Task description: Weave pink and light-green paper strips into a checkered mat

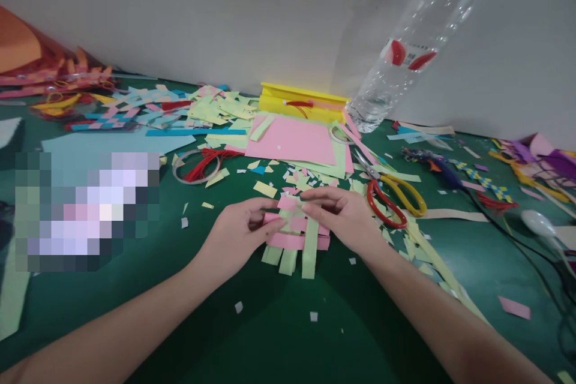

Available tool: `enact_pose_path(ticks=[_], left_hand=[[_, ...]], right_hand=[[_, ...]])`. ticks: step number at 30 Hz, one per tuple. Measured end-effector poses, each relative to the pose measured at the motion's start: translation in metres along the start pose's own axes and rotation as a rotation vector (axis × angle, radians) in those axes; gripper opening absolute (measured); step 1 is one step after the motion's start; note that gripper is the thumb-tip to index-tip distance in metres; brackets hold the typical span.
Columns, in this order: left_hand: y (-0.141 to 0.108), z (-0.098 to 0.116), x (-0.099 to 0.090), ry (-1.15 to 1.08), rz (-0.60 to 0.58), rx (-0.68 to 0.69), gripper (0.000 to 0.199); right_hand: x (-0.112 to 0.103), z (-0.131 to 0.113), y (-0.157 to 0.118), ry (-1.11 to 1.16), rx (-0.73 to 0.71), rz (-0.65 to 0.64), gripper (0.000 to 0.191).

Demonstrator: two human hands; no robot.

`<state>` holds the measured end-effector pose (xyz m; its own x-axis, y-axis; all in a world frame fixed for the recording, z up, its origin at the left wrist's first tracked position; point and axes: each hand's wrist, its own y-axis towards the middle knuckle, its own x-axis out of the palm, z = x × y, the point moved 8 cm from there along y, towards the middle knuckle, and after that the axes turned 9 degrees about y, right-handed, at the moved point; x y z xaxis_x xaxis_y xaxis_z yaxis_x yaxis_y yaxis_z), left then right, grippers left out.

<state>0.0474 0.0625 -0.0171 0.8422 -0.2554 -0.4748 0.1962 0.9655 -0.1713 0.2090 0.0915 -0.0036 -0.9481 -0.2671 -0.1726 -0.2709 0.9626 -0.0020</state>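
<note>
Leftmost, crinkled orange and red folded paper strips bristle in a jagged heap on the smooth, glossy green surface. Near them lies a flat, matte light-blue paper sheet, then a clear plastic ring with a silky red thread bundle across it. The left hand pinches, thumb on top, the left edge of a small woven piece of pink and pale-green paper strips, which sits front and centre, its green ends hanging loose. Behind it, a pink rectangular paper sheet lies before a creased yellow paper fold. The right hand curves over the weave's upper right, thumb and forefinger close together; whether they grip it I cannot tell. Beyond are metal scissors with red and yellow looped handles, a transparent, ribbed-looking plastic bottle leaning on the wall, and a shiny white plastic spoon.
</note>
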Motion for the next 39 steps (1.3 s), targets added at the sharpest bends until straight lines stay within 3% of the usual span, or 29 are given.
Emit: enact_pose_path(ticks=[8,18,25,33,39], left_hand=[[0.007,0.003,0.008,0.036,-0.051,-0.02,0.043],[0.005,-0.002,0.003,-0.133,-0.106,-0.066,0.04],[-0.003,0.008,0.001,0.014,-0.045,0.013,0.041],[-0.003,0.005,0.005,-0.028,0.01,-0.039,0.043],[0.001,0.001,0.008,-0.107,-0.012,-0.082,0.042]], right_hand=[[0.004,-0.006,0.008,-0.103,0.055,-0.123,0.029],[-0.002,-0.022,0.016,-0.181,0.088,-0.129,0.026],[0.004,-0.024,0.018,-0.159,0.11,-0.159,0.027],[0.008,-0.02,0.019,-0.187,0.14,-0.154,0.026],[0.012,-0.022,0.023,-0.218,0.118,-0.154,0.028]])
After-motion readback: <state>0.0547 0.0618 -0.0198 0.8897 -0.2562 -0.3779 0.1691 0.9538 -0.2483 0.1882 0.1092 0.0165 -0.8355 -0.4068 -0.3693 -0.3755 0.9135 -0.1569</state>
